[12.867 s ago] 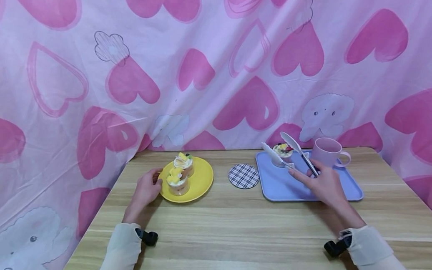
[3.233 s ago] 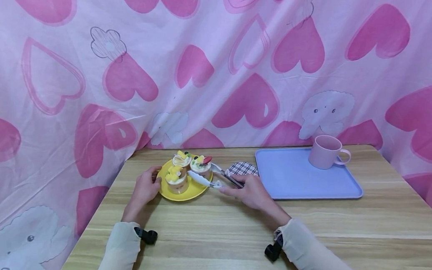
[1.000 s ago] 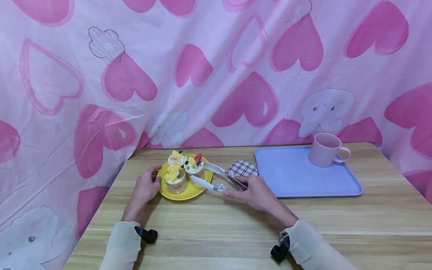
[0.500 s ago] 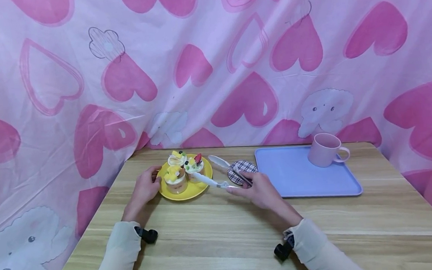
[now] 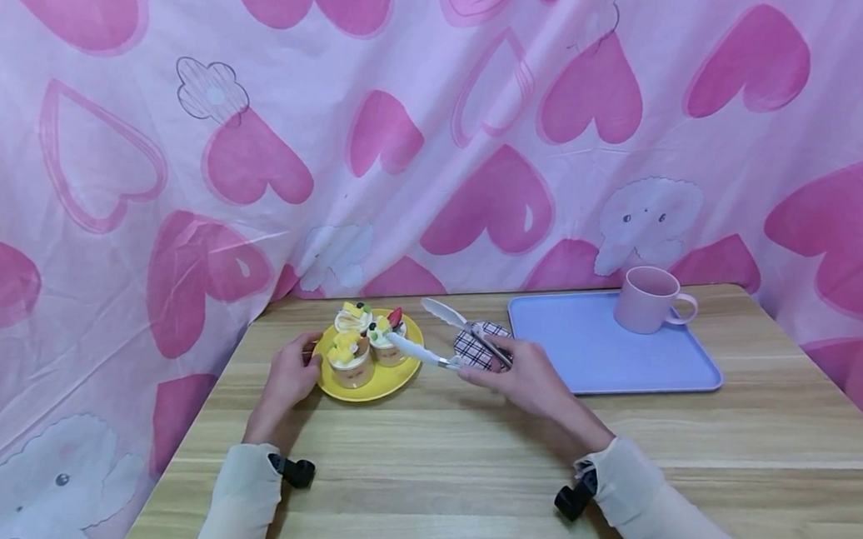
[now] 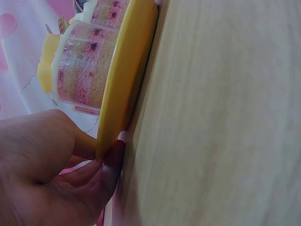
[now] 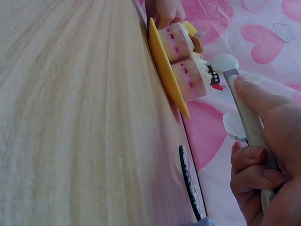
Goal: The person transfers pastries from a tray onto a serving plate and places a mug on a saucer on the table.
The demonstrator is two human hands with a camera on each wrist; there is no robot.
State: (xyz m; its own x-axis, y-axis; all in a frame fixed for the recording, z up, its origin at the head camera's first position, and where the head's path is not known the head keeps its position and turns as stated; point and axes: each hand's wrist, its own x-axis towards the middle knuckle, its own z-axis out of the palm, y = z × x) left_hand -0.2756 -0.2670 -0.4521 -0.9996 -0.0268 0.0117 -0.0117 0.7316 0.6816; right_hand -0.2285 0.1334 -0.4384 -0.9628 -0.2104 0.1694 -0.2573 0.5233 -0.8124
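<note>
In the head view my left hand pinches the left rim of a yellow plate. The left wrist view shows the thumb above that rim and fingers underneath. Three clear dessert cups stand upright on the plate: a front cake cup topped with yellow fruit, a back one, and a strawberry-topped cake cup at the right. My right hand grips tongs with white tips. Those tips are spread and hold nothing; one overlaps the strawberry-topped cup from the head camera's angle.
A round checked coaster lies under the tongs, right of the plate. Further right sits a blue tray carrying a pink mug. A pink heart-patterned cloth hangs behind the wooden table.
The strawberry-topped cup has gone from the tray to the plate, carried in the tongs. Since then the tongs have spread, released it, and drawn back right. My left hand stays at the plate.
</note>
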